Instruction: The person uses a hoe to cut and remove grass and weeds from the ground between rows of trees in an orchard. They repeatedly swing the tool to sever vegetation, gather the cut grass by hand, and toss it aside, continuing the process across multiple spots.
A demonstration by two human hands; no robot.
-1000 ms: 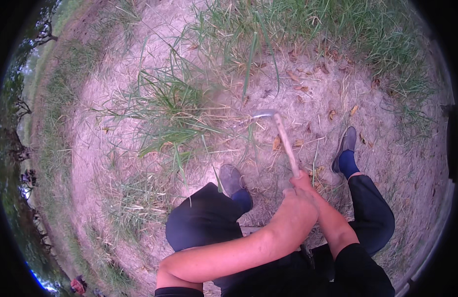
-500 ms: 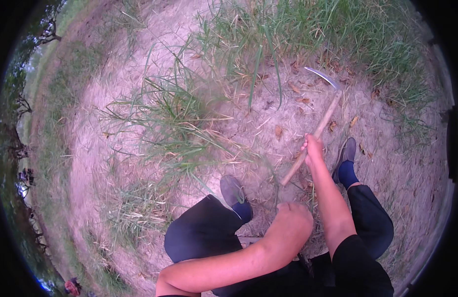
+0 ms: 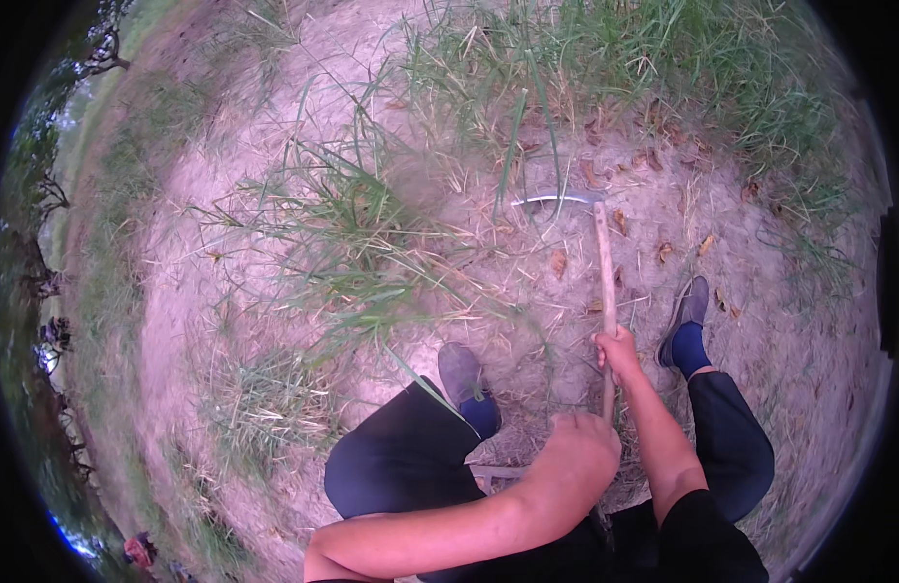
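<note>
My right hand is closed round the long wooden handle of a sickle. Its curved metal blade points left, just above bare soil and beside the grass stems. My left hand is bent at the wrist over my lap, close to the lower end of the handle. Its fingers are turned away and hidden, so I cannot tell whether they hold or touch anything. Left of the blade stands a clump of long green grass, with drier stalks lying toward my left shoe.
My left shoe and right shoe rest on the ground either side of the handle. Thicker grass grows at the far right, with brown dry leaves scattered on the soil. A pale bar shows beneath my left forearm. Trees line the left edge.
My right hand has drawn the sickle nearer to me. The blade has swung left and down toward the grass clump, and the handle now stands almost straight up in view. My left hand has barely shifted.
</note>
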